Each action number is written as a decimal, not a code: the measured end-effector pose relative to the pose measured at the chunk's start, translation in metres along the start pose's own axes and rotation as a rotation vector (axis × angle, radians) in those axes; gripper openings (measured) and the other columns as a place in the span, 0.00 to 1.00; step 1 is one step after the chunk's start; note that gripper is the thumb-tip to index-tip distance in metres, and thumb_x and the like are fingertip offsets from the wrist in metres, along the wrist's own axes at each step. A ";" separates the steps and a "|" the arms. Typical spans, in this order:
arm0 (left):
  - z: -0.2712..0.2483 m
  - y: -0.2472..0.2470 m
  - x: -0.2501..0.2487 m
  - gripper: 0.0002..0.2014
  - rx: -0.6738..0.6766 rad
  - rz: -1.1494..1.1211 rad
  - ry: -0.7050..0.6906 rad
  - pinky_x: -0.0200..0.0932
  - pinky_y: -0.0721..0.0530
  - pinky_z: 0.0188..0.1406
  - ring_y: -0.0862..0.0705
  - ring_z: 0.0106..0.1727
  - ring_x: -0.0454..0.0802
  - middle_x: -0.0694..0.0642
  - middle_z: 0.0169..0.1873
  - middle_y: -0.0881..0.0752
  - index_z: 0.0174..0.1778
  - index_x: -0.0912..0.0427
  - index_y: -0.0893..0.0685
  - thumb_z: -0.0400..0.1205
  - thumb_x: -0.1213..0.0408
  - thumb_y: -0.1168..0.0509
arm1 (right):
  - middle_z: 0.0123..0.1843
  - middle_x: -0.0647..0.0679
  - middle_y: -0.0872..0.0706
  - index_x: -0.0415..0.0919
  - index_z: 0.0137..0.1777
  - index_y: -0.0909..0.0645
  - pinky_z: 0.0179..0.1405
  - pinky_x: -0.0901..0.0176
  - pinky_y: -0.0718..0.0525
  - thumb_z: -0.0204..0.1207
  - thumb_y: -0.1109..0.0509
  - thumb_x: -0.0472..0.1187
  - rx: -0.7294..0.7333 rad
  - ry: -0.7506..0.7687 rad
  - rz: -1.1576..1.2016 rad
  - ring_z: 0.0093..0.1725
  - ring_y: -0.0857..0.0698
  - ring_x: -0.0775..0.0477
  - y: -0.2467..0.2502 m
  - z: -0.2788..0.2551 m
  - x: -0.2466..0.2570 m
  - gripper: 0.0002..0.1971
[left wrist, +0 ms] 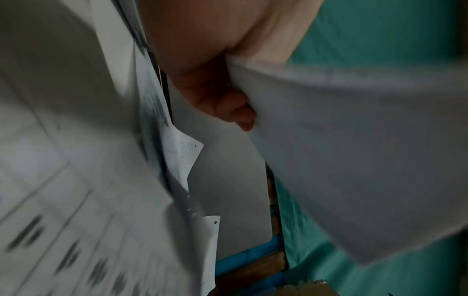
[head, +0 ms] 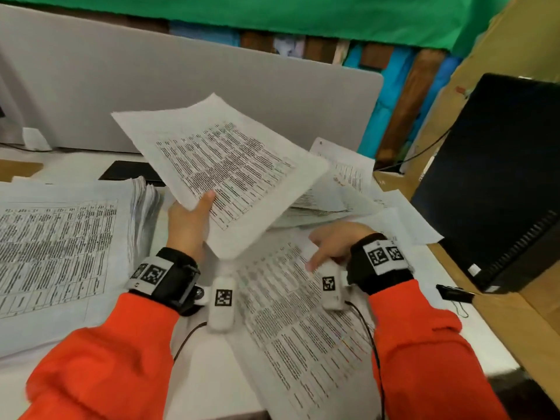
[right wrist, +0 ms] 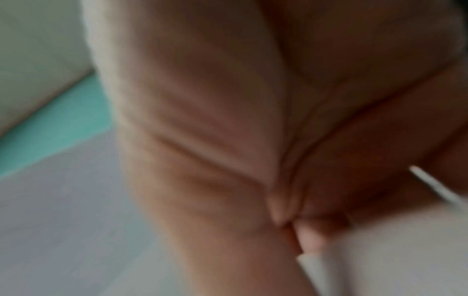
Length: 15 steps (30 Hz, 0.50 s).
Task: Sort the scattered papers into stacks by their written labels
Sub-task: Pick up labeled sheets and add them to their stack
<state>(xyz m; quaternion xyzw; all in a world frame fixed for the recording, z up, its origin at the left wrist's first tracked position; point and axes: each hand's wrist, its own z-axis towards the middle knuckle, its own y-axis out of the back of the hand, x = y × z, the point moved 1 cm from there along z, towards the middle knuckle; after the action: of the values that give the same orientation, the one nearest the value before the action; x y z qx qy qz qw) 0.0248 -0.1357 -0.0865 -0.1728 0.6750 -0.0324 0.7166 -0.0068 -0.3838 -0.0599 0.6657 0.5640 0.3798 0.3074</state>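
Note:
My left hand point(head: 188, 219) holds a printed sheet point(head: 224, 168) raised above the desk, thumb on top and fingers underneath. In the left wrist view the fingers point(left wrist: 238, 112) curl under that sheet point(left wrist: 354, 160). My right hand point(head: 330, 244) is low over another printed sheet point(head: 303, 328) lying at the desk's front. The blurred right wrist view shows its fingertips point(right wrist: 309, 236) meeting on a white paper edge point(right wrist: 314, 270). A tall stack of printed papers point(head: 60, 253) stands at the left. A loose pile of papers point(head: 342, 183) lies at the back right.
A grey divider panel point(head: 181, 80) closes the back of the white desk point(head: 212, 374). A black computer tower point(head: 500, 183) stands at the right, with a black clip point(head: 454, 294) in front of it. A flat black object point(head: 130, 174) lies behind the stack.

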 end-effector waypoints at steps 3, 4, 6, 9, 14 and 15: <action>-0.008 -0.005 -0.002 0.20 0.020 0.043 0.001 0.38 0.23 0.53 0.19 0.56 0.44 0.46 0.58 0.18 0.72 0.57 0.23 0.83 0.61 0.35 | 0.55 0.53 0.13 0.47 0.60 0.16 0.56 0.53 0.20 0.80 0.28 0.48 -0.322 0.124 0.454 0.56 0.15 0.48 0.006 0.007 -0.014 0.11; -0.007 -0.005 0.000 0.19 0.023 0.043 0.023 0.38 0.22 0.51 0.18 0.55 0.45 0.47 0.58 0.17 0.71 0.58 0.22 0.84 0.61 0.35 | 0.54 0.51 0.11 0.46 0.59 0.15 0.58 0.51 0.18 0.82 0.30 0.45 -0.418 0.160 0.681 0.54 0.13 0.48 0.009 0.009 -0.019 0.09; -0.006 -0.004 0.001 0.17 0.086 0.064 0.084 0.40 0.20 0.51 0.15 0.53 0.46 0.50 0.57 0.15 0.69 0.57 0.21 0.84 0.61 0.35 | 0.58 0.47 0.09 0.44 0.63 0.15 0.64 0.44 0.16 0.83 0.31 0.42 -0.512 0.228 1.002 0.58 0.11 0.45 0.017 0.014 -0.023 0.11; -0.004 -0.005 0.006 0.17 0.221 0.048 0.155 0.39 0.18 0.52 0.15 0.51 0.39 0.47 0.54 0.14 0.68 0.54 0.21 0.83 0.63 0.34 | 0.63 0.43 0.10 0.40 0.68 0.17 0.67 0.36 0.17 0.83 0.32 0.40 -0.507 0.296 1.206 0.63 0.12 0.41 0.024 0.014 -0.013 0.15; 0.000 -0.002 0.010 0.18 0.283 0.091 0.214 0.51 0.19 0.63 0.15 0.60 0.49 0.53 0.58 0.12 0.68 0.57 0.19 0.82 0.64 0.33 | 0.55 0.40 0.09 0.37 0.60 0.15 0.56 0.48 0.11 0.86 0.37 0.39 -0.366 0.395 1.518 0.57 0.10 0.41 0.030 0.012 0.003 0.11; 0.001 -0.002 0.010 0.18 0.230 0.070 0.212 0.52 0.18 0.62 0.14 0.59 0.51 0.55 0.58 0.12 0.68 0.58 0.19 0.82 0.64 0.33 | 0.56 0.39 0.10 0.36 0.60 0.17 0.56 0.49 0.13 0.88 0.39 0.42 -0.442 0.344 1.653 0.57 0.11 0.42 0.031 0.013 0.000 0.12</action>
<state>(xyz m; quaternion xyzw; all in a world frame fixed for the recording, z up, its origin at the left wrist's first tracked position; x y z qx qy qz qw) 0.0273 -0.1398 -0.0952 -0.0615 0.7444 -0.1025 0.6570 0.0208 -0.3891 -0.0406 0.7201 -0.1478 0.6771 -0.0343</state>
